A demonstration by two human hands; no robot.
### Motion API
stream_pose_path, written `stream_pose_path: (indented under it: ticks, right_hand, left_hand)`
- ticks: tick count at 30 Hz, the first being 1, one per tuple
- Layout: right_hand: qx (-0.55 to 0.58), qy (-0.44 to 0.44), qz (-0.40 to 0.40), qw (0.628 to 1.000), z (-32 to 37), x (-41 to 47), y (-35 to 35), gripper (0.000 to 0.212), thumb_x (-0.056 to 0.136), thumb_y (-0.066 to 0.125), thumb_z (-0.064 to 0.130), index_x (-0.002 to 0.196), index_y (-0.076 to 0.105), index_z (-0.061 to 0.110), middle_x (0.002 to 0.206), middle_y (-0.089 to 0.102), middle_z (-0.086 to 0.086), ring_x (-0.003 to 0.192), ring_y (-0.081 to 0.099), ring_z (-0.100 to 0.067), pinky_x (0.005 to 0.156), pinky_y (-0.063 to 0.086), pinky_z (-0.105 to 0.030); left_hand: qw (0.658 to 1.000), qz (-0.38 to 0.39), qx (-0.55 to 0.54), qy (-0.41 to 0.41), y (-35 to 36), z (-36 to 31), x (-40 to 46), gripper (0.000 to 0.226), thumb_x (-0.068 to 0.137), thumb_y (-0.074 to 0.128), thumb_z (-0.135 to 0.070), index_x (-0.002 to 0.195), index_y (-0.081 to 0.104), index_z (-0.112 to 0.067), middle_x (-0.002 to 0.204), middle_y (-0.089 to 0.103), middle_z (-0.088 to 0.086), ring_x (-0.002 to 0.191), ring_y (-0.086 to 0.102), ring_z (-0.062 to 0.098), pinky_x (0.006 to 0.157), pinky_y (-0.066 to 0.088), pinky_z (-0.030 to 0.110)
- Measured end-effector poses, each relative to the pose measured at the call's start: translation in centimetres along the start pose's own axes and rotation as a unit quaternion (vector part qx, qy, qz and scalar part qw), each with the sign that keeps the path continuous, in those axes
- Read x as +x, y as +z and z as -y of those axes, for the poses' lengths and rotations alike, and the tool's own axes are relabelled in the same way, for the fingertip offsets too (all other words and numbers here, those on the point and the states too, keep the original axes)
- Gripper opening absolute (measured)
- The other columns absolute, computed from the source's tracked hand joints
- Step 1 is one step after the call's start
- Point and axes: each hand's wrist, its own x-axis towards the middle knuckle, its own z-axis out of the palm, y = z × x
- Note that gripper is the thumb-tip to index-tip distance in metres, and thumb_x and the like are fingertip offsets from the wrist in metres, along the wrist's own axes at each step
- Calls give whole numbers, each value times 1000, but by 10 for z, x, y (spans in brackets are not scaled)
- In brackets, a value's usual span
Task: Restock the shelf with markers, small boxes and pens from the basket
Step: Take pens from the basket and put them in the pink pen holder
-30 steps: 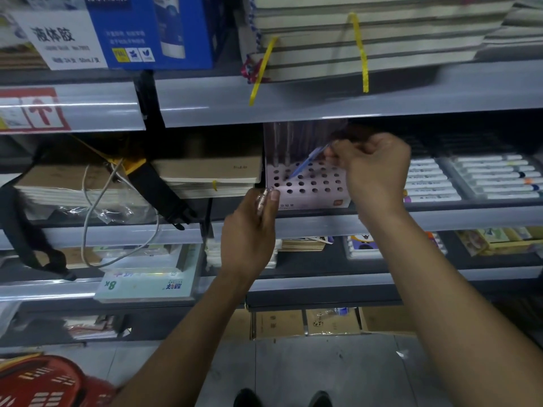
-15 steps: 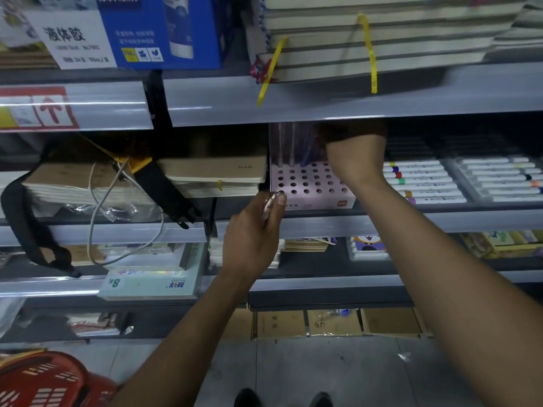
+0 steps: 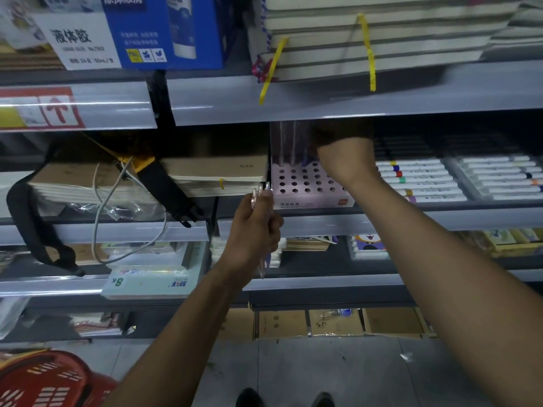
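Gripping a few clear pens [image 3: 260, 201] upright, the left hand [image 3: 255, 230] waits just below the pink holder [image 3: 305, 183] on the shelf [image 3: 440, 214]; the right hand [image 3: 343, 151] reaches deep over it, fingers hidden, grip unclear; red basket [image 3: 44, 380] on the floor

Pen holder [image 3: 305, 186] on middle shelf pale pink, top dotted with dark round holes. Pens [image 3: 262, 195] in left hand [image 3: 252, 230] clear pinkish. Markers [image 3: 417, 179] at shelf's right white — caps yellow, blue, red, green, purple. Basket [image 3: 44, 380] on floor red. Box [image 3: 164, 30] on top shelf blue — white label.
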Motion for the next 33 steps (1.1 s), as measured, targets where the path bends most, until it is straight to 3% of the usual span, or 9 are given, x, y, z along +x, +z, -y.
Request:
stream_pose_path:
  ticks: [6, 8, 10, 14, 18, 22, 25, 29, 33]
  right_hand:
    - [15, -97, -106, 989, -12, -26, 6, 25, 92, 66, 10, 68, 67, 15, 60, 59, 11, 52, 53, 3, 51, 38, -7]
    - [66, -114, -69, 989, -14, -39, 8, 16, 92, 68, 11, 81, 73, 21, 72, 66, 16, 64, 62, 4, 64, 46, -5]
    - [121, -124, 18, 985, -16, -55, 12, 11, 93, 70, 16, 90, 76, 25, 80, 72, 15, 75, 69, -2, 76, 57, -23]
    - [174, -93, 131, 972, -15, -80, 17, 9, 91, 78, 29, 95, 78, 21, 84, 75, 6, 75, 73, -14, 79, 61, -38]
    - [202, -59, 107, 972, -15, -83, 17, 13, 84, 85, 29, 93, 78, 21, 85, 76, 4, 80, 73, -13, 76, 61, -35]
    - [220, -47, 91, 970, -15, -85, 11, 6, 87, 83, 15, 88, 80, 21, 79, 76, 7, 69, 70, -3, 63, 53, -16]
    - [249, -33, 80, 965, -14, -85, 6, 9, 88, 80, 8, 88, 80, 17, 77, 77, 9, 68, 70, -2, 66, 55, -17]
    - [279, -21, 11, 960, -14, -74, -5, 9, 90, 75, 4, 93, 80, 11, 80, 78, -3, 68, 72, -17, 74, 65, -43]
    - [274, -13, -88, 958, -14, -54, -18, 11, 91, 75, 9, 85, 76, 19, 78, 78, -3, 72, 76, -23, 76, 64, -50]
  left_hand:
    - [995, 7, -98, -36, 0, -3, 0, 22, 111, 45, -30, 109, 54, -10, 90, 57, 12, 49, 44, 18, 48, 27, 28]
    - [992, 4, -121, -38, 1, -3, -1, 20, 109, 51, -30, 109, 56, -10, 92, 56, 9, 51, 48, 19, 45, 27, 26]
    - [989, 16, -141, -40, 3, -4, -2, 20, 109, 52, -30, 114, 54, -11, 89, 58, 5, 57, 52, 19, 44, 31, 25]
    - [991, 31, -128, -33, 6, -3, -1, 34, 112, 47, -29, 129, 55, -1, 100, 65, 14, 65, 56, 19, 51, 43, 28]
    - [996, 13, -85, -25, 9, -5, -1, 38, 111, 47, -31, 132, 58, -2, 111, 67, 26, 80, 65, 30, 63, 59, 34]
    - [996, 19, -86, -18, 9, -2, 2, 40, 110, 48, -34, 130, 63, -3, 125, 67, 31, 118, 61, 58, 91, 60, 61]
    - [998, -13, -62, -6, 13, -5, 3, 40, 111, 47, -35, 126, 67, -4, 116, 72, 27, 105, 69, 51, 85, 63, 55]
    - [990, -73, 82, 84, 15, -1, 8, 34, 112, 43, -37, 112, 66, -12, 82, 69, 21, 73, 69, 30, 65, 64, 44]
    - [940, -101, 287, 157, 9, 11, 11, 31, 111, 40, -42, 107, 62, -21, 71, 62, 3, 67, 58, 18, 55, 42, 21]
